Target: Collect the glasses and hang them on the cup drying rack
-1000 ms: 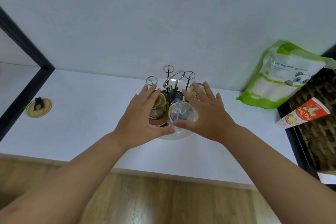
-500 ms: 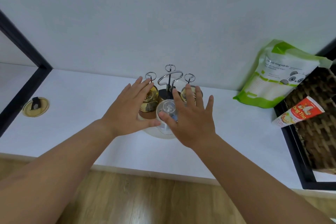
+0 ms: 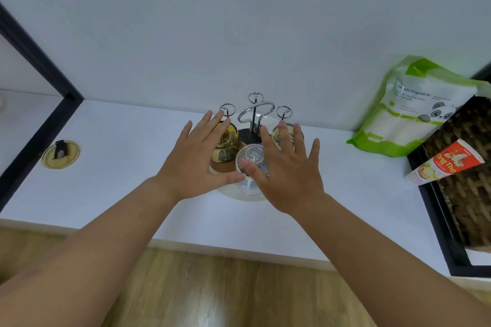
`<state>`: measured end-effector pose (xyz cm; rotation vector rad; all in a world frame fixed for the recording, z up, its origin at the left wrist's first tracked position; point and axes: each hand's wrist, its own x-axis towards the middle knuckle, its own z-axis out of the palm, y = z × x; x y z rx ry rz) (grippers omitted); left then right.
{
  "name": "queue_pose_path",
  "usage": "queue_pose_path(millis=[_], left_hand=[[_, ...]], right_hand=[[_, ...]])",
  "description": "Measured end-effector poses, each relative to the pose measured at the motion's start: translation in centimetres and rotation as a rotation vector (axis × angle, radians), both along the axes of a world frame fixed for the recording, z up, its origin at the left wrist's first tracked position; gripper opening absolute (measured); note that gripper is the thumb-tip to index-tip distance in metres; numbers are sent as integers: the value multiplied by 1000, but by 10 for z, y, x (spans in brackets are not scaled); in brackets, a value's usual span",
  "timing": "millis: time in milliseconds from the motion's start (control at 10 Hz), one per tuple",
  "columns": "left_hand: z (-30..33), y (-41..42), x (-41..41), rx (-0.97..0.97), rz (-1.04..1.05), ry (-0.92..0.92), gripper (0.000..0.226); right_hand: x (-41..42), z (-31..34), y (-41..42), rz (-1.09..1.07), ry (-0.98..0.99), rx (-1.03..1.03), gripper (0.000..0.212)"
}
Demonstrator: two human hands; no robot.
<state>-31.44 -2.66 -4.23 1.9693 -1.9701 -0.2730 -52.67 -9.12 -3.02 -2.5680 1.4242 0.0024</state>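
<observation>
A chrome cup drying rack (image 3: 255,111) with looped pegs stands on a round white base (image 3: 233,194) on the white counter. An amber glass (image 3: 228,142) hangs upside down on its left side, a clear glass (image 3: 251,159) at the front, and another glass (image 3: 277,137) on the right, partly hidden. My left hand (image 3: 196,164) is spread flat over the amber glass, its thumb near the clear glass. My right hand (image 3: 287,170) is spread over the clear and right glasses, fingers straight. Neither hand grips anything.
A round yellow lid (image 3: 61,154) lies on the counter at left by a black frame (image 3: 34,61). A green and white pouch (image 3: 409,109) leans on the wall at right, beside a red tube (image 3: 449,167) and a wicker basket (image 3: 470,188). Wooden floor lies below.
Both hands have let go of the clear glass on the rack and opened flat; the right hand shifted left over the glasses and the fingers spread wider.
</observation>
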Motion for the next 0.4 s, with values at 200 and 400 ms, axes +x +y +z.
queue_pose_path(millis=[200,400], left_hand=[[23,10,-6,46,-16,66,119],[91,30,-12,87,-36,165,113]], right_hand=[[-8,24,1,30,28,127,90],[-25,100,-2,51,-11,217,90]])
